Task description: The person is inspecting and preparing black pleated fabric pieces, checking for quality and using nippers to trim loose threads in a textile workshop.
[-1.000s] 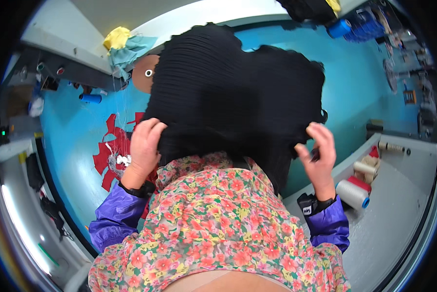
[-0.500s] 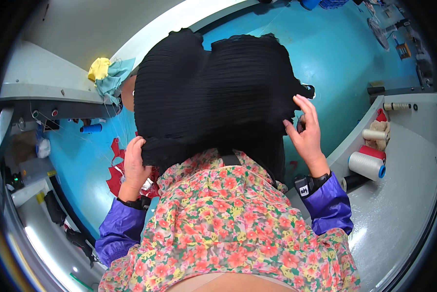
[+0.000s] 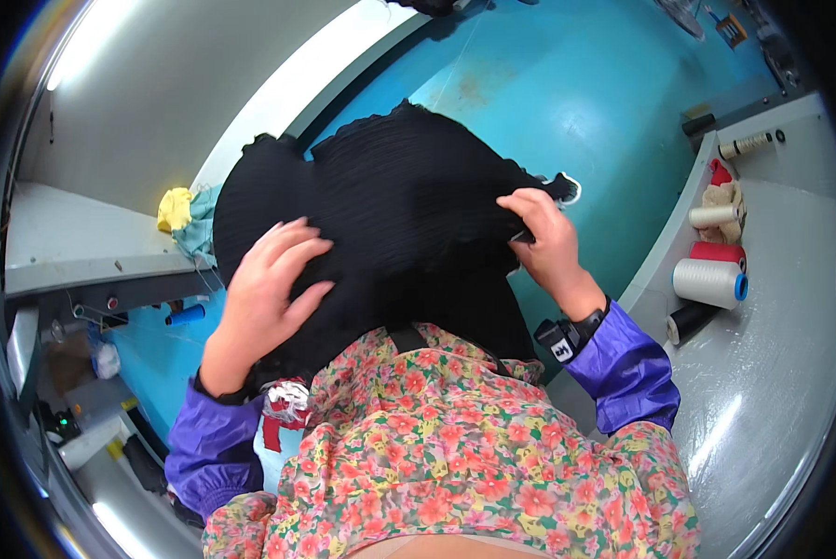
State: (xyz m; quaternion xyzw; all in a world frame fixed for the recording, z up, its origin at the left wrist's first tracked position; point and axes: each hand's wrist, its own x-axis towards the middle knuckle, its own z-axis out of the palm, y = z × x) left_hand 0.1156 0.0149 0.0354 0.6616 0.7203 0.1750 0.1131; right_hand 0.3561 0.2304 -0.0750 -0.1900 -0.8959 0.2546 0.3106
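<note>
A large piece of black pleated fabric with ragged edges lies spread across my lap and beyond it. Over its near left part is my left hand, open, its fingers spread and thumb apart. My right hand is at the fabric's right edge; fingers and thumb are curved but apart, with black cloth beneath the fingertips. A small white-edged bit sticks out from the fabric at the far right, just past my right fingers.
On the grey machine table at right are a white thread cone, a black one and smaller spools. Yellow and teal cloth scraps hang from the left table. Red scraps are beside my left forearm. The floor is blue.
My left hand has left the fabric's near left corner and moved inward over the cloth. The right hand has shifted slightly left. The view has turned, and the fabric sits further left.
</note>
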